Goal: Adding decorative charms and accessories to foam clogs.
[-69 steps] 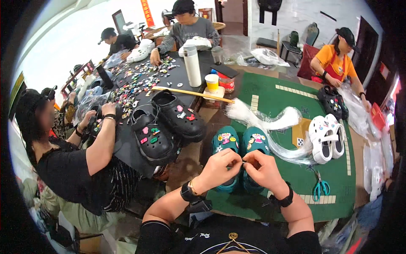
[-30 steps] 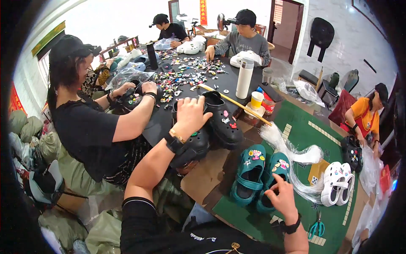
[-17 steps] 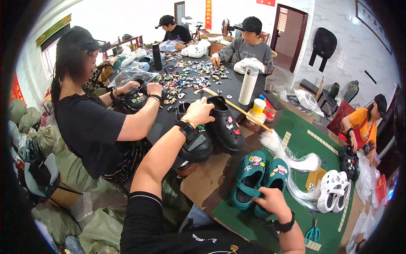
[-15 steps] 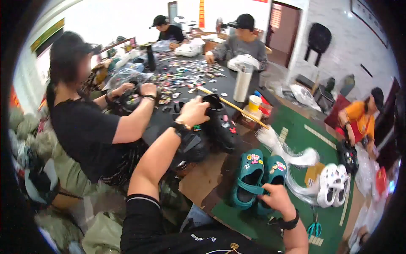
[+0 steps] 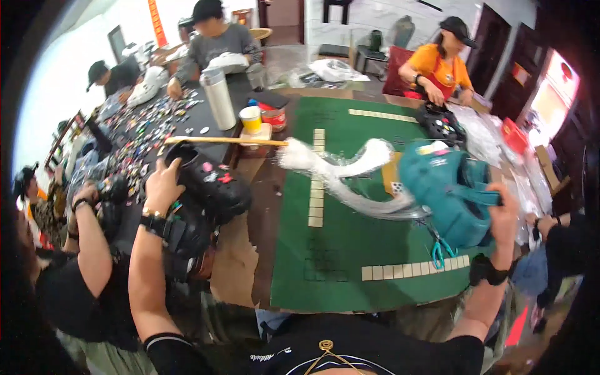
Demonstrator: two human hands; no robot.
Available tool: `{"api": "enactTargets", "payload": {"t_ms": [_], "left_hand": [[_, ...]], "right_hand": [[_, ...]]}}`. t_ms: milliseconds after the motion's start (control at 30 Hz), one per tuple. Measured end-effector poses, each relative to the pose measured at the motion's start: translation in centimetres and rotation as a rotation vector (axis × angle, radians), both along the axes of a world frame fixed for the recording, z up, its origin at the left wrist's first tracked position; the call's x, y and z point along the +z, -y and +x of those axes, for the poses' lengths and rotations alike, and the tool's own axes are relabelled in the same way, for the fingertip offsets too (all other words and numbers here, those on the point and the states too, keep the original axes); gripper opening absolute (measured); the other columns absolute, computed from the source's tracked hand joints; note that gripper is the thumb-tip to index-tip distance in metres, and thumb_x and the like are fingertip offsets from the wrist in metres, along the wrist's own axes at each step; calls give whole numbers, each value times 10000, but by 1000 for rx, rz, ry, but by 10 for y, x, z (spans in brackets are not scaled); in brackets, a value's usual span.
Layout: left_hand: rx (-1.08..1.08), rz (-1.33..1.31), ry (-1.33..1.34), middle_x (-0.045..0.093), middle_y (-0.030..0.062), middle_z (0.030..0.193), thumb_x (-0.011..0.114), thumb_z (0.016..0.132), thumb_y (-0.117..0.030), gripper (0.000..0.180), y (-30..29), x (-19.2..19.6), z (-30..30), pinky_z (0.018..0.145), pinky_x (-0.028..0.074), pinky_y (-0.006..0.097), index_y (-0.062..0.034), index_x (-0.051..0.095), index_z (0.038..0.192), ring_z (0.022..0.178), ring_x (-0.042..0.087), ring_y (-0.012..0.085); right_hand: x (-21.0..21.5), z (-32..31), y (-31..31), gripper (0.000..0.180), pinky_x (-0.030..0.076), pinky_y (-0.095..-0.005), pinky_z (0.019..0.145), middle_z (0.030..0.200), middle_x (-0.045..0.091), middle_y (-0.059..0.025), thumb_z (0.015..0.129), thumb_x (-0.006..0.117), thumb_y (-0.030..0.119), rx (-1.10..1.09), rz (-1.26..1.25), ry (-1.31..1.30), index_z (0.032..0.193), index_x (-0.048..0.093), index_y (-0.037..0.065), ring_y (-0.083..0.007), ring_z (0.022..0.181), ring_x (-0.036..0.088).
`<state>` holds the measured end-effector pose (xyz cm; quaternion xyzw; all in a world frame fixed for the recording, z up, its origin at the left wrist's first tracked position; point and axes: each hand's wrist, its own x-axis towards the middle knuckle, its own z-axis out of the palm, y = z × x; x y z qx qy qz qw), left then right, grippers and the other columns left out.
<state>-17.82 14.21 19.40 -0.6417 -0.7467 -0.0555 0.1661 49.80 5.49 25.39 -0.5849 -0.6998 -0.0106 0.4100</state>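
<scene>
My right hand [image 5: 504,215] grips a pair of teal clogs [image 5: 442,190] by the heel end, holding them up, tilted, over the right side of the green mat. Coloured charms sit on their toes. My left hand [image 5: 164,186] is closed on the heel part of a black clog [image 5: 215,187] with pink and red charms, at the edge of the dark table. More black footwear lies under and beside that hand, partly hidden by my wrist. Below the teal clogs lie teal-handled scissors [image 5: 442,251]. The white clogs seen earlier are out of sight.
The green mat [image 5: 350,250] carries pale tile strips and a bundle of whitish plastic strands [image 5: 340,178] beside a wooden stick [image 5: 231,141]. A white bottle [image 5: 219,100] and yellow cup [image 5: 251,119] stand behind. Small charms [image 5: 140,134] cover the dark table. Several people work around.
My right hand has lifted the teal clogs off the mat and carried them right. The left hand stays at the black clog. The view has turned to the right.
</scene>
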Motion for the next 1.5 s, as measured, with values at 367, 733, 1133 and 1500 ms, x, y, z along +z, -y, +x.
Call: {"api": "enactTargets", "payload": {"t_ms": [367, 733, 1133, 1500], "left_hand": [[-48, 125, 4, 555, 168, 1094, 627, 764, -70, 175, 17, -6, -4, 665, 555, 421, -138, 664, 921, 785, 676, 332], [-1076, 133, -378, 568, 31, 1031, 626, 673, -207, 142, 41, 40, 127, 582, 477, 293, -159, 519, 593, 696, 564, 152], [-1473, 195, -366, 525, 78, 1350, 566, 784, -226, 214, 86, -13, 244, 1139, 288, 451, -95, 673, 915, 1247, 485, 238], [-795, 72, 467, 446, 165, 1401, 823, 660, -418, 727, 154, -97, 206, 1099, 288, 535, -144, 575, 1286, 1310, 408, 369]], "right_hand": [[-113, 161, -59, 479, 451, -431, 927, 1141, 632, -250, 775, 683, 143, -674, -706, 273, 1209, 571, -25, -421, 1089, 582], [-138, 124, -78, 397, 400, -420, 995, 1166, 583, -188, 792, 680, 75, -428, -58, 232, 1167, 587, -19, -354, 1117, 538], [-146, -159, -104, 374, 479, -298, 850, 1200, 582, -36, 951, 589, 257, 740, -723, -773, 1255, 562, 40, -146, 1048, 564], [-190, -180, -108, 512, 482, -345, 873, 1174, 615, -155, 869, 666, 311, 591, -734, -330, 1253, 535, -2, -226, 975, 613]]}}
